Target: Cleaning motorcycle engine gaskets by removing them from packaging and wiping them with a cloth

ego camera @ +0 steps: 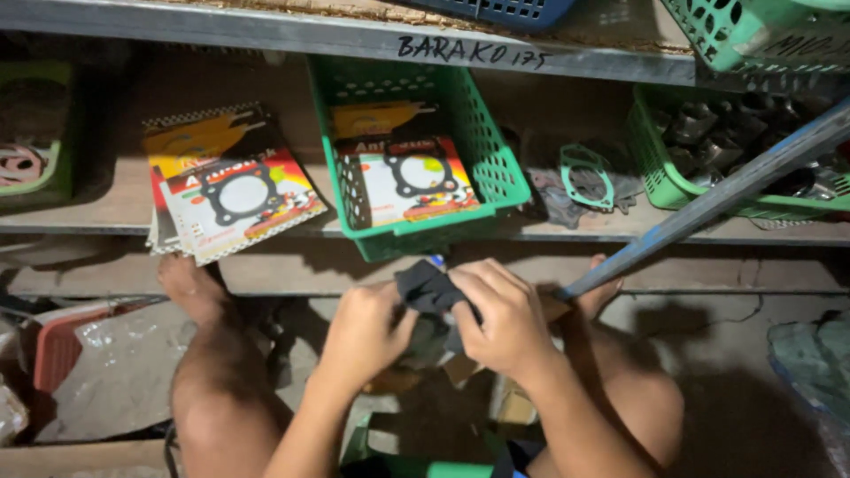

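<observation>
Both my hands meet in front of a low shelf, closed around a dark cloth (428,288) bunched between them. My left hand (365,332) grips its lower left side; my right hand (498,320) covers the right side with fingers curled over it. Something small and dark under the cloth is mostly hidden. My bare knees and feet flank the hands.
A green basket (482,146) holding gasket packs sits on the shelf straight ahead. A loose stack of gasket packs (235,190) lies to its left, loose gaskets (584,181) to its right. Another green basket (660,173) with metal parts stands at far right. A blue metal bar (708,208) slants across.
</observation>
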